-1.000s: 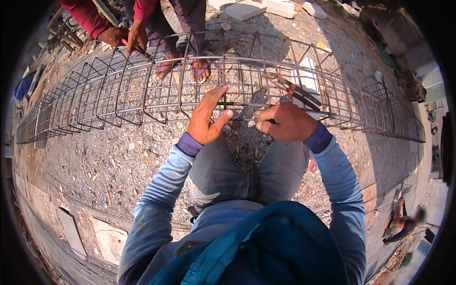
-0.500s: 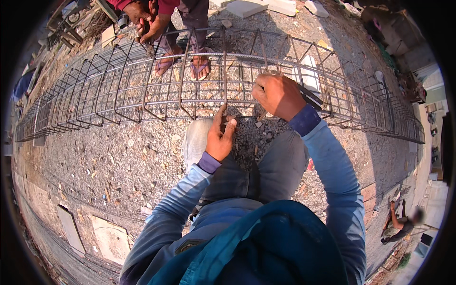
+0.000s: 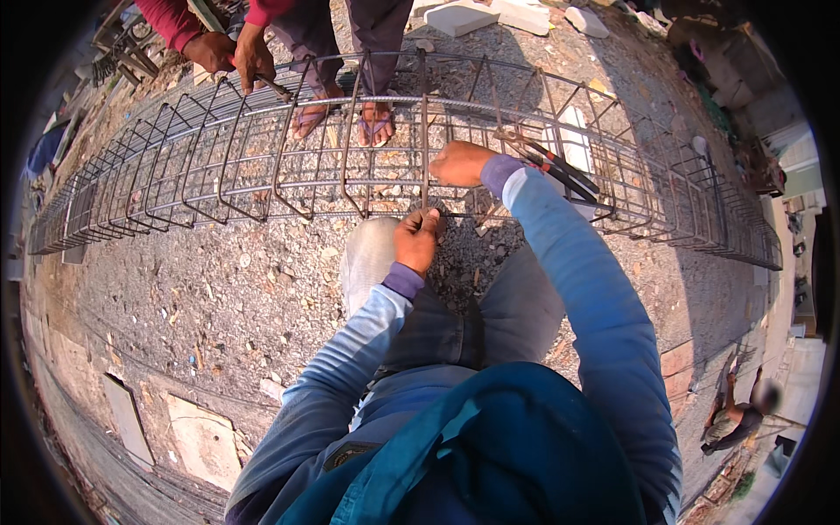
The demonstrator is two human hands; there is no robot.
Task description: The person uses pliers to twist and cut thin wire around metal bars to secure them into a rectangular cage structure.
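A long rebar cage of bars and stirrups lies across in front of me. My left hand is closed in a pinch at the lower near corner of a stirrup; what sits between its fingertips is too small to make out. Just above it, my right hand has its fingers curled in beside the same stirrup, their tips largely hidden. To the right of that hand, pincers with dark handles rest on the cage, out of my grip.
Across the cage a person in sandals stands close, with a hand on a tool at the top bars. Pale blocks lie beyond on gravel. Another person is far right. Flat slabs lie at lower left.
My right hand has moved left, away from the pincers, to the stirrup. My left fingers have drawn into a pinch. The other person's hands have shifted left and lower their tool to the bars.
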